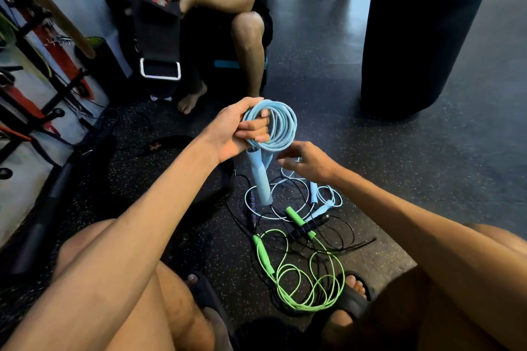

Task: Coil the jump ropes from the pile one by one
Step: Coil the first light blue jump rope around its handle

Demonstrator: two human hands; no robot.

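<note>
Left hand (231,131) gripping 1 coiled blue rope (281,125), right hand (306,161) spread empty, 2 green handles (263,253) below.

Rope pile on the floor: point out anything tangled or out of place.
The green rope sprawls in loose loops, and thin black cords cross the pale blue ropes in a tangle. Only the light blue rope in the left hand is neatly coiled.

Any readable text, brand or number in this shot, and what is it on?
None can be read.
Red print on the black pad held by the seated person: too blurred.
Red and yellow logo on the black belt on the floor: too blurred.
Dark band on the light blue jump rope handle: too small.
</note>
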